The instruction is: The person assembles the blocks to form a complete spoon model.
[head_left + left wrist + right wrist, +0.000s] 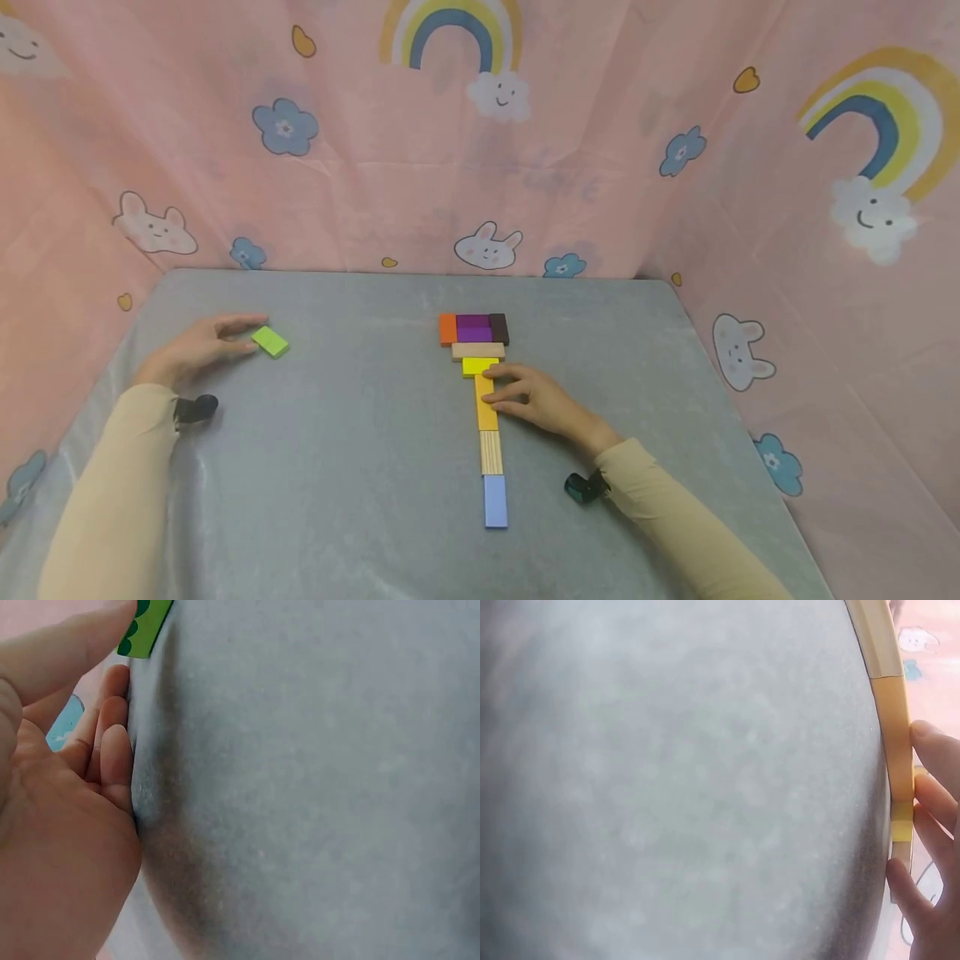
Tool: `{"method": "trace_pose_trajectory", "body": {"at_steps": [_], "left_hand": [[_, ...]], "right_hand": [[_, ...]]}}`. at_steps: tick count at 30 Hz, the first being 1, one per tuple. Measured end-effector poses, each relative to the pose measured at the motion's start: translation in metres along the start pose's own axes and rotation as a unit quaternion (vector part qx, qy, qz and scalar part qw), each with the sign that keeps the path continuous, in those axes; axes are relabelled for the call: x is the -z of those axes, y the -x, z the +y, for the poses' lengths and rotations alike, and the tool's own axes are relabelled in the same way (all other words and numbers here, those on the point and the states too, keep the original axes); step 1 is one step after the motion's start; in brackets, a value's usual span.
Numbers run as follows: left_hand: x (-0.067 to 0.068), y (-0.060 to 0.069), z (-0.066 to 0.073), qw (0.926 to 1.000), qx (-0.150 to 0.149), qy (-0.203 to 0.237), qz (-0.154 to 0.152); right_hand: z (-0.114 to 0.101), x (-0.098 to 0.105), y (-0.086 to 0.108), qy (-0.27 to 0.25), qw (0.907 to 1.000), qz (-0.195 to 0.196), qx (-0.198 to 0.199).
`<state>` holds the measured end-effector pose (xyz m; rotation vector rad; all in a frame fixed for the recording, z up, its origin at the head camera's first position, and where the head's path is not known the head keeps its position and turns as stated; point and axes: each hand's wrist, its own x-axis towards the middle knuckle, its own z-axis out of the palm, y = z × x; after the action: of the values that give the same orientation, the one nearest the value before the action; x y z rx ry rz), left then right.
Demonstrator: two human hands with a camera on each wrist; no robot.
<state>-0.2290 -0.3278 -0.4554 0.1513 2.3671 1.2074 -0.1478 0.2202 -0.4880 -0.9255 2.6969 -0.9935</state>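
At the table's left, my left hand (197,346) pinches a lime-green block (270,342) by its near end between thumb and forefinger. In the left wrist view the thumb overlaps this green block (146,630), which bears darker green scallops; the other fingers are bent loosely. My right hand (543,400) rests its fingertips on the orange-yellow block (487,408) and the edge of the bright yellow block (480,367). Its fingers are spread, and the right wrist view shows them along the orange-yellow block (895,742).
Below lie a striped wooden block (491,452) and a blue block (495,502) in line. Above are a tan block (477,352), purple blocks (473,327), an orange block (447,330) and a dark brown block (498,328). A pink patterned curtain (375,192) surrounds the grey table (360,467).
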Motion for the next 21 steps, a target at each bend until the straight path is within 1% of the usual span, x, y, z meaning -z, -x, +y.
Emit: {"method": "trace_pose_trajectory", "body": {"at_steps": [4, 9, 15, 21], "left_hand": [[-0.0024, -0.0016, 0.0001, 0.9996, -0.006, -0.028, 0.007], [-0.0046, -0.0027, 0.0003, 0.9968, -0.007, -0.074, 0.029], [-0.0060, -0.0033, 0.0017, 0.9955, 0.000, -0.087, 0.035], [-0.0058, -0.0052, -0.0005, 0.9951, -0.004, -0.093, 0.033]], "right_hand": [[0.0004, -0.0009, 0.0007, -0.005, 1.0000, 0.003, 0.000], [-0.0001, -0.0010, 0.0003, -0.003, 1.0000, 0.005, 0.002], [0.0004, -0.0013, 0.0001, -0.001, 1.0000, 0.000, -0.001], [0.0024, -0.0012, -0.0001, 0.000, 1.0000, 0.000, -0.001]]}}
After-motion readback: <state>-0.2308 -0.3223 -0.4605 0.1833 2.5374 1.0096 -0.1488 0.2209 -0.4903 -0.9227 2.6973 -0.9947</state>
